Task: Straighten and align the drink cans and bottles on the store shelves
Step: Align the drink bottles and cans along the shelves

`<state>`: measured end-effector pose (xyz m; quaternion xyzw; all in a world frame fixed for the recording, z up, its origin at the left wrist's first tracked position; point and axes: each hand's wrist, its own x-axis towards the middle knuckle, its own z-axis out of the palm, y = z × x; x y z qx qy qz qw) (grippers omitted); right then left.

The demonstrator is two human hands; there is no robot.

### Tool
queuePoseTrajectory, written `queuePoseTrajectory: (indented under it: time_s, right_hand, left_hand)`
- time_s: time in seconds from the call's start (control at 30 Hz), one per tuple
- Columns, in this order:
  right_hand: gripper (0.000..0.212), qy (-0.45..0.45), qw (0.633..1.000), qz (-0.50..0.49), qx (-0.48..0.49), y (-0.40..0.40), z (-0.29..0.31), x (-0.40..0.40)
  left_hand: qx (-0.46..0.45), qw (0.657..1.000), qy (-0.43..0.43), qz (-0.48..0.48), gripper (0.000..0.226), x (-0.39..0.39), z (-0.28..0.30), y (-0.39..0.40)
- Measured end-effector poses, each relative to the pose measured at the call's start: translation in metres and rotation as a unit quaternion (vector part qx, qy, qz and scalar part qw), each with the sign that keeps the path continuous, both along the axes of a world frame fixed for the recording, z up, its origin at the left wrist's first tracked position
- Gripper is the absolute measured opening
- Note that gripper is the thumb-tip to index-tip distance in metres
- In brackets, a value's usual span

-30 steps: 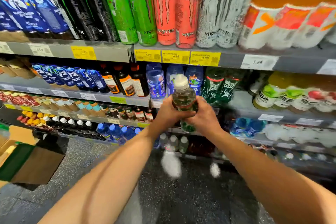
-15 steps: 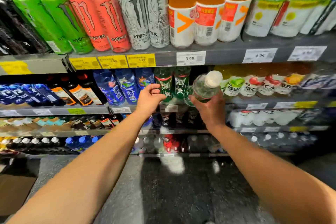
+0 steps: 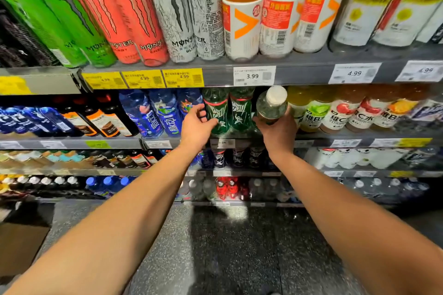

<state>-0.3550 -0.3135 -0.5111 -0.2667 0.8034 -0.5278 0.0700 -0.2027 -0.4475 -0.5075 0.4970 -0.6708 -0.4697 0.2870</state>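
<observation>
My right hand (image 3: 278, 129) grips a clear bottle with a white cap (image 3: 272, 103), tilted toward me in front of the second shelf (image 3: 318, 137). Two green bottles (image 3: 230, 112) stand on that shelf just left of it. My left hand (image 3: 196, 126) reaches to the left green bottle, its fingers and thumb curved loosely against the bottle's side without closing round it.
Blue bottles (image 3: 155, 112) and dark bottles (image 3: 100, 120) stand left of the green ones, yellow and red labelled bottles (image 3: 340, 112) to the right. Tall cans (image 3: 134, 19) and orange bottles (image 3: 242, 14) fill the top shelf. Lower shelves hold more bottles. A cardboard box (image 3: 19, 246) sits on the floor at left.
My left hand let go of the clear bottle and moved to the green bottles. My right hand carried the clear bottle up and right to the second shelf. My view shifted right.
</observation>
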Motion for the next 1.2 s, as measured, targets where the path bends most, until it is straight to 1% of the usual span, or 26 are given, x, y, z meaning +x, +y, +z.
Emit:
queuePoseTrajectory:
  time_s: [0.1, 0.2, 0.37, 0.7, 0.77, 0.83, 0.9, 1.0, 1.03, 1.1, 1.2]
  right_hand:
    - [0.074, -0.009, 1.0, 0.002, 0.019, -0.007, -0.006, -0.007]
    - [0.07, 0.008, 0.999, -0.002, 0.043, -0.016, -0.002, -0.013]
    - [0.067, 0.032, 0.989, 0.002, 0.142, -0.027, 0.007, -0.023]
    - [0.063, 0.04, 0.978, -0.002, 0.203, -0.028, 0.002, -0.025]
    - [0.058, 0.044, 0.972, 0.0, 0.231, -0.027, 0.0, -0.025]
    - [0.048, 0.036, 0.966, 0.003, 0.255, -0.024, -0.001, -0.024]
    - [0.041, 0.03, 0.966, 0.002, 0.255, -0.02, -0.003, -0.021]
    - [0.044, 0.04, 0.972, -0.013, 0.229, -0.015, -0.009, -0.012]
    - [0.041, 0.032, 0.976, -0.017, 0.215, -0.014, -0.011, -0.008]
    - [0.032, 0.01, 0.985, -0.016, 0.172, -0.014, -0.01, 0.0]
    - [0.019, -0.007, 0.996, 0.012, 0.092, -0.013, 0.001, 0.015]
  left_hand:
    - [-0.001, 1.0, 0.001, -0.015, 0.062, -0.002, -0.003, -0.002]
    - [0.005, 1.0, 0.01, -0.015, 0.062, -0.004, -0.004, -0.002]
    - [0.005, 1.0, 0.021, 0.007, 0.057, -0.008, -0.006, -0.001]
    - [0.004, 1.0, 0.017, 0.013, 0.059, -0.008, -0.003, 0.005]
    - [0.006, 1.0, 0.012, 0.015, 0.061, -0.008, -0.002, 0.005]
    - [0.009, 1.0, 0.008, 0.014, 0.062, -0.008, 0.0, 0.007]
    - [0.013, 1.0, 0.007, 0.011, 0.062, -0.008, 0.001, 0.009]
    - [0.029, 0.999, 0.025, 0.013, 0.061, -0.005, 0.003, 0.011]
    - [0.032, 0.999, 0.035, 0.015, 0.061, -0.004, 0.004, 0.012]
    - [0.034, 0.998, 0.049, 0.016, 0.062, -0.002, 0.006, 0.014]
    - [0.03, 0.998, 0.058, 0.011, 0.059, 0.003, 0.01, 0.018]
